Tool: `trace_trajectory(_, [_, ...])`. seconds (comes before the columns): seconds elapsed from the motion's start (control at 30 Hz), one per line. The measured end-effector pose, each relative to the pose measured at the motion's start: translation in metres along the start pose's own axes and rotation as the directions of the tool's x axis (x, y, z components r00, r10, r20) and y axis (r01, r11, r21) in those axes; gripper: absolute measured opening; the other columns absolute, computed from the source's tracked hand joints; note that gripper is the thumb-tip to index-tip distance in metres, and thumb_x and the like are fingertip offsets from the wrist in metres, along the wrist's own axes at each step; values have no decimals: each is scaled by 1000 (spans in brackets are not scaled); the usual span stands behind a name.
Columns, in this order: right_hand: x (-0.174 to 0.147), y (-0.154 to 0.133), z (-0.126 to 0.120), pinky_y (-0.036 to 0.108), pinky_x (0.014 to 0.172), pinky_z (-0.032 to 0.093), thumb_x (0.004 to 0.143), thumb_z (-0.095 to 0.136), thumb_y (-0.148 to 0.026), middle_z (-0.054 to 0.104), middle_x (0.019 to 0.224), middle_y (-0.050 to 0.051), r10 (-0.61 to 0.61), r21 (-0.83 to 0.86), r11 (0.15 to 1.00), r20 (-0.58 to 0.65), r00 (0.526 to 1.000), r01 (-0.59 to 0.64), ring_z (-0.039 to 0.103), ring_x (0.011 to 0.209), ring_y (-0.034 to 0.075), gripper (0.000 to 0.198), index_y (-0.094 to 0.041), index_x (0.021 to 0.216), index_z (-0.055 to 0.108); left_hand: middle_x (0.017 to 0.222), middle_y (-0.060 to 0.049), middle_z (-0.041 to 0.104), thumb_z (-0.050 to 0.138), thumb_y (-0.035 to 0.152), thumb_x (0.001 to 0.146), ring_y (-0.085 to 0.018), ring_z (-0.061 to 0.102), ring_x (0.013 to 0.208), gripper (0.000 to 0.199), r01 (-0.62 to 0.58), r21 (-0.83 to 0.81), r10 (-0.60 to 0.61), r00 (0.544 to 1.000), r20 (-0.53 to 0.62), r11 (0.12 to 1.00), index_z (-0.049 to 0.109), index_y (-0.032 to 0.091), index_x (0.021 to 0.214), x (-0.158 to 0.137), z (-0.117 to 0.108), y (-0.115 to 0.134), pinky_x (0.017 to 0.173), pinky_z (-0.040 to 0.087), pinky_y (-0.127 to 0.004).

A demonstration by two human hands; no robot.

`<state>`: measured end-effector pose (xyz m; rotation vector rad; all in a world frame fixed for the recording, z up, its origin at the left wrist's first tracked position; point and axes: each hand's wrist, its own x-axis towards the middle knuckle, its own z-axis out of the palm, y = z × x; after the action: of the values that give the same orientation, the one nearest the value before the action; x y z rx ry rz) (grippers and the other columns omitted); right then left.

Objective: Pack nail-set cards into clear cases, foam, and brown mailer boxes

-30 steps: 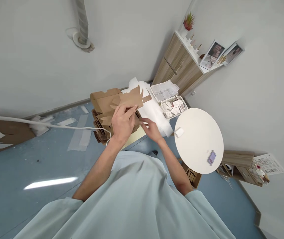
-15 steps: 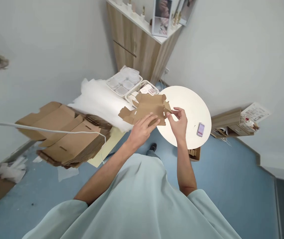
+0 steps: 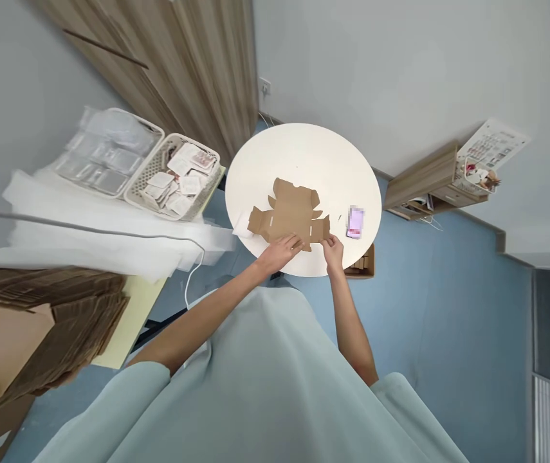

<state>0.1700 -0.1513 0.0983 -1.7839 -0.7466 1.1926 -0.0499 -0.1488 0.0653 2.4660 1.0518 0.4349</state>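
An unfolded brown cardboard box, flat with its flaps and tabs spread out, is over the round white table. My left hand lies with outstretched fingers on the near edge of the cardboard. At the near right corner, my right hand pinches a side flap between thumb and fingers. A phone with a blurred-out lilac screen rests on the table to the right of the cardboard.
At left stand a white basket of small cards, a tray of clear plastic packs, white foam sheets and a stack of flattened cartons. A white cable crosses there. A low wooden shelf stands right.
My view has swung right and closer to the round table. Both hands have brought the cardboard from beside the baskets to over the table. Its right flap now lies flatter.
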Motion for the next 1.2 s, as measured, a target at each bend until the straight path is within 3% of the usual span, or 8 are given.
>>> trace_trajectory(0.27, [40,58,-25,44,106,64,73,72,-27,86,105,11,271,76,961,-50,961,-267,81,109,27,24,-20,96,70,153,-20,67,54,3,104,-31,62,149,59,119,-28,-101,927,360,992,70,27,155,33,54,-4,124,50,-48])
trace_trajectory(0.43, [46,83,-26,41,103,65,81,69,-30,85,111,13,359,-1,933,-75,930,-360,83,108,26,18,-19,96,70,154,-18,66,56,7,101,-31,64,145,59,194,-29,-161,879,450,981,71,31,153,35,73,-13,119,52,-47])
trace_trajectory(0.6, [49,89,-33,43,107,62,87,67,-33,82,125,18,395,-175,895,-113,912,-409,78,120,28,31,-15,111,73,161,-21,61,56,3,93,-36,55,154,58,268,-1,-235,848,474,964,75,22,145,25,76,-28,123,48,-53])
trace_trajectory(0.73, [56,74,-35,46,122,53,92,68,-36,64,159,22,241,-329,901,-157,958,-281,64,144,30,50,-14,137,68,167,-27,54,57,6,94,-41,48,159,55,370,29,-343,824,451,928,72,15,146,13,68,-44,123,48,-58])
trace_trajectory(0.83, [68,55,-22,44,118,56,101,61,-41,63,159,21,66,-453,890,-7,998,-62,68,134,28,55,-16,150,60,172,-28,47,60,7,92,-42,45,162,57,401,27,-369,812,453,916,70,12,148,5,64,-52,125,49,-57])
trace_trajectory(0.9, [81,44,-6,46,120,55,102,60,-38,66,153,20,63,-497,868,101,993,-4,72,126,27,57,-17,155,56,175,-26,46,59,6,91,-40,46,162,55,414,6,-372,812,450,910,72,12,145,1,63,-55,128,48,-56])
trace_trajectory(1.0, [103,35,19,54,125,51,100,64,-35,62,157,21,72,-568,822,185,980,47,62,142,34,63,-18,160,51,174,-20,50,56,8,94,-36,48,161,47,465,-45,-405,810,423,884,79,15,135,-4,65,-57,131,47,-52])
trace_trajectory(1.2, [124,33,43,59,128,47,100,65,-33,55,159,27,194,-710,705,192,962,0,59,143,40,68,-9,162,48,172,-10,56,51,10,94,-30,59,153,47,571,-131,-486,779,396,810,84,19,126,-5,66,-59,128,52,-45])
